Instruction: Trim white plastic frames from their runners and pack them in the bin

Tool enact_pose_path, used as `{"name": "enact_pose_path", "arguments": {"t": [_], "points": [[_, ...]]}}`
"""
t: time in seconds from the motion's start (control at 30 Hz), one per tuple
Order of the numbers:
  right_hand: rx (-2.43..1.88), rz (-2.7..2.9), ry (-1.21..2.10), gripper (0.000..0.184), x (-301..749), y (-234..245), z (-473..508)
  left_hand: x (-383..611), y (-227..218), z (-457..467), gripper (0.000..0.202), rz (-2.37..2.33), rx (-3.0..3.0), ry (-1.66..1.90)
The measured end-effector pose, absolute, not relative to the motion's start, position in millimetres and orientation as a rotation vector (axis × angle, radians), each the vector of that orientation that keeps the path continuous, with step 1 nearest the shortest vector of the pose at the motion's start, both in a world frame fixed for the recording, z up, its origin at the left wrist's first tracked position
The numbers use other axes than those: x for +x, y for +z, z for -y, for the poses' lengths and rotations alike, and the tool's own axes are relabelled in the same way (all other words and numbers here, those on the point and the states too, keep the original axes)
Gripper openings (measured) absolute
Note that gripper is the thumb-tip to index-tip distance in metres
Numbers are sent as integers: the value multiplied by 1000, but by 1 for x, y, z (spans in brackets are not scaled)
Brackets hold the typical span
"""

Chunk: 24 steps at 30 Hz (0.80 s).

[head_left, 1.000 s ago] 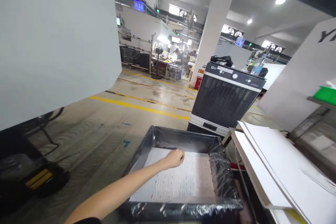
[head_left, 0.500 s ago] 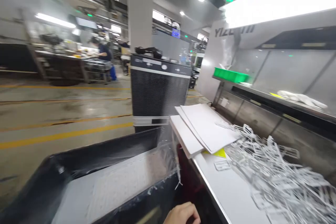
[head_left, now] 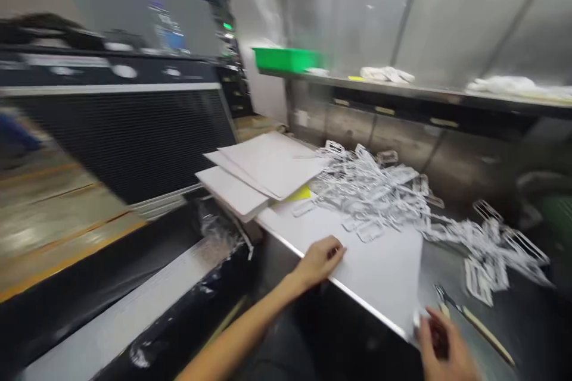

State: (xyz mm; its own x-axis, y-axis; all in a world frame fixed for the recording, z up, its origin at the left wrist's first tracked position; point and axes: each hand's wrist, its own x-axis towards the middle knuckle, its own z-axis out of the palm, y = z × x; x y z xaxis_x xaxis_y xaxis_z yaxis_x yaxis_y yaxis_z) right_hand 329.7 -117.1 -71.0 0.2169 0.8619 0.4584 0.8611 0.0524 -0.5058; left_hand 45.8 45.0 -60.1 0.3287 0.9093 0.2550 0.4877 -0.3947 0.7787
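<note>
My left hand (head_left: pixel 319 259) is over the near edge of a white sheet (head_left: pixel 379 268) on the bench, its fingers curled in with nothing visible in them. Low on the right is my right hand (head_left: pixel 447 348), fingers bent and blurred, by the sheet's near right corner. A pale blur shows beside its fingertips; I cannot make out whether it is held. Just beyond that hand lie pliers (head_left: pixel 482 330) with cream handles. Past both hands spreads a tangled heap of white plastic frame-shaped pieces (head_left: pixel 379 184).
White boards (head_left: pixel 268 164) are stacked at the bench's far left, over something yellow (head_left: pixel 299 193). A bin lined with black plastic (head_left: pixel 179 303) stands left, holding pale flat layers. Behind are a shelf (head_left: pixel 429 92) with a green tray (head_left: pixel 286 59) and white cloths (head_left: pixel 386 74), and a black slatted unit (head_left: pixel 129 137).
My view has swung right and down toward the bench. My left hand has gone from beside the bin to the sheet's edge, and my right hand has come into view.
</note>
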Motion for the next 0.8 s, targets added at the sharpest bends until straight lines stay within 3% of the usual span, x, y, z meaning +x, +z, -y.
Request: {"name": "enact_pose_path", "arguments": {"t": [0.07, 0.13, 0.3, 0.37, 0.47, 0.5, 0.7, 0.8], "points": [[-1664, 1469, -112, 30, 314, -79, 125, 54, -64, -54, 30, -1227, 2018, 884], [-1599, 1439, -15, 25, 300, -78, 125, 60, -66, -62, 31, -1245, 2026, 850], [-1697, 1410, -46, 22, 308, -65, 131, 62, -72, -64, 33, -1332, 2052, 855], [-1862, 1436, -164, 38, 330, -63, 136, 61, -74, -60, 33, -1359, 2068, 881], [-2152, 1472, -241, 76, 362, -58, 135, 60, -73, -55, 31, -1322, 2094, 898], [-2185, 1481, -245, 80, 369, -50, 135, 59, -72, -54, 31, -1295, 2097, 902], [-1867, 1771, -299, 28, 363, 75, 125, 49, -74, -58, 33, -1149, 2087, 965], [-2010, 1668, -493, 30, 380, 149, 96, 45, -80, -61, 33, -1122, 2083, 992]]}}
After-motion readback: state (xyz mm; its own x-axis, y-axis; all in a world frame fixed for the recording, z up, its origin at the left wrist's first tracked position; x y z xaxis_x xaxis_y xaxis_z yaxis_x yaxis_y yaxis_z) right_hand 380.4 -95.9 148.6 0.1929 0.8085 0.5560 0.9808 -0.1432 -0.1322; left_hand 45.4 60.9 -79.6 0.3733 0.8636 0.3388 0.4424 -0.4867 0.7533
